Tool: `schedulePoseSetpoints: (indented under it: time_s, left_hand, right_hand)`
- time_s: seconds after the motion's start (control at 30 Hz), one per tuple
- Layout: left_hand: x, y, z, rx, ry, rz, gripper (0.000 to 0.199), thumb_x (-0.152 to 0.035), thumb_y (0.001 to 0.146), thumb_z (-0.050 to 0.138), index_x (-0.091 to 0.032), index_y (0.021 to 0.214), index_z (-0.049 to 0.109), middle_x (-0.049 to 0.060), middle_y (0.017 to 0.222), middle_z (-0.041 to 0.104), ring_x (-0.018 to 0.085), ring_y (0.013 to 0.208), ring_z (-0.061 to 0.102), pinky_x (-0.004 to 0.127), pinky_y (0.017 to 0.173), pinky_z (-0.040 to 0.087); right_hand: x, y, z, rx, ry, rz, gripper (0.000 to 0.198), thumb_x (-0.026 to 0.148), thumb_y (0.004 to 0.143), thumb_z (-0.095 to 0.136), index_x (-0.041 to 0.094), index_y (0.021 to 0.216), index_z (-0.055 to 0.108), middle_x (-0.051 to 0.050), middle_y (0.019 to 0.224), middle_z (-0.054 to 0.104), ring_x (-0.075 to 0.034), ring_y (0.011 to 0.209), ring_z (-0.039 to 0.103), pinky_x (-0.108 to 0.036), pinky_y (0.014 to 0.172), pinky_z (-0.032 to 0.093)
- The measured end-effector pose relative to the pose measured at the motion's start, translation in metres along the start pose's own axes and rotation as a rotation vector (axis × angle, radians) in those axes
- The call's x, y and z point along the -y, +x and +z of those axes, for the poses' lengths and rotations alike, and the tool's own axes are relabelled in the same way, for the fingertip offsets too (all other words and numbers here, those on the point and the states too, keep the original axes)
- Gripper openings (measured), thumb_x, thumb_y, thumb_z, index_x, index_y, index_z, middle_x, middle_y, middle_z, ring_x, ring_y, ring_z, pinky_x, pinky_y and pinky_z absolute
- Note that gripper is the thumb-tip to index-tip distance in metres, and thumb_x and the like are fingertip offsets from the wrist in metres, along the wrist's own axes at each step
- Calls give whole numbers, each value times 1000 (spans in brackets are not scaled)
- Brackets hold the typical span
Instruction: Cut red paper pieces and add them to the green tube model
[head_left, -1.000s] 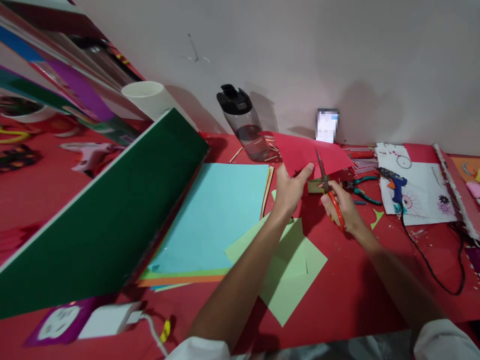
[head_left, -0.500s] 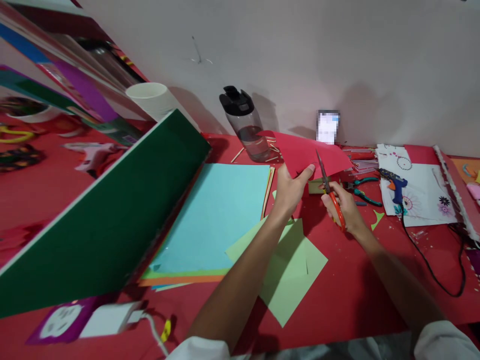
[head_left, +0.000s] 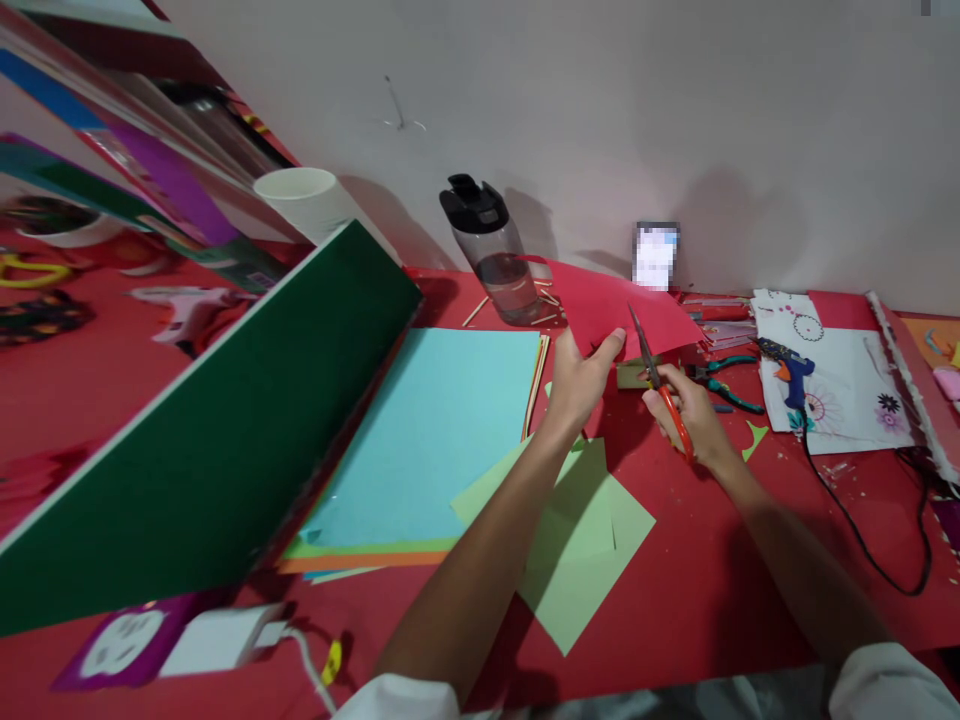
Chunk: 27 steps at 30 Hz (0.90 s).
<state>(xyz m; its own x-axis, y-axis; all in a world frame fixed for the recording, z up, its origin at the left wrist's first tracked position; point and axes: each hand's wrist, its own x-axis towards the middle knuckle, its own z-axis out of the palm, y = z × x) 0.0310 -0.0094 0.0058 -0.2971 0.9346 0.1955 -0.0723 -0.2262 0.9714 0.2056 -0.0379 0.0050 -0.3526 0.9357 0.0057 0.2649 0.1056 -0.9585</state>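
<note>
We look down on a red counter (head_left: 697, 590) that runs across the lower frame and meets a plain pale wall (head_left: 540, 90) at the back. A dark green board (head_left: 210, 430) slants through the left, a light blue sheet (head_left: 442, 430) tops a paper stack at centre left, pale green sheets (head_left: 574, 600) lie at lower centre, and a blue glue gun (head_left: 796, 375) rests at centre right. The phone (head_left: 656, 260) against the wall is pixelated, so we cannot read its screen, and the shelf-like clutter at upper left is cut off by the frame's edge. Both sleeves run out at the bottom. Our left hand (head_left: 581, 380) has its grip closed on the lower left of the red paper (head_left: 637, 300), thumb on top, other fingers mostly hidden beneath. Our right hand's (head_left: 694, 412) grip is wrapped round the orange handles of the scissors (head_left: 672, 405); we cannot tell whether the blades touch the paper. The paper, right of centre, is smooth, bright and slightly bowed, raised off the counter, its lower edge shadowed.
</note>
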Motion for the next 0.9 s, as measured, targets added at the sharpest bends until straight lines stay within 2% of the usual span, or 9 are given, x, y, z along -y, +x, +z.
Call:
schedulePoseSetpoints:
  time_s: [0.2,0.37,0.5,0.63,0.9]
  left_hand:
    - [1,4,-3,27,29,19,22,-40,86,74,-19,92,68,5,92,74,22,85,70,35,84,58]
    - [-4,6,-6,55,63,26,23,-39,85,74,-19,91,68,7,94,76,23,88,71,38,87,59]
    - [-9,7,-8,104,58,6,24,-39,84,74,-19,94,68,7,95,76,24,91,71,39,89,59]
    - [-12,6,-10,130,54,-21,22,-39,84,73,-19,91,67,5,90,74,23,87,69,37,86,58]
    - [-18,7,-13,153,44,-52,23,-38,80,76,-19,88,66,2,84,69,20,78,63,33,79,54]
  right_hand:
    - [-4,3,-6,32,-29,-36,40,54,95,70,21,117,66,6,65,47,-12,54,48,-24,55,42]
    - [-6,5,-13,78,-88,-95,39,51,94,72,21,118,65,3,78,56,-13,64,50,-26,65,46]
    - [-2,4,-18,104,-135,-105,39,52,94,71,20,116,63,4,76,53,-14,64,48,-26,64,44]
    - [6,3,-21,126,-159,-95,39,54,94,70,20,113,62,5,73,50,-14,62,45,-26,62,40]
    - [8,3,-25,155,-172,-88,42,56,94,69,20,114,63,3,76,53,-14,64,46,-26,61,40]
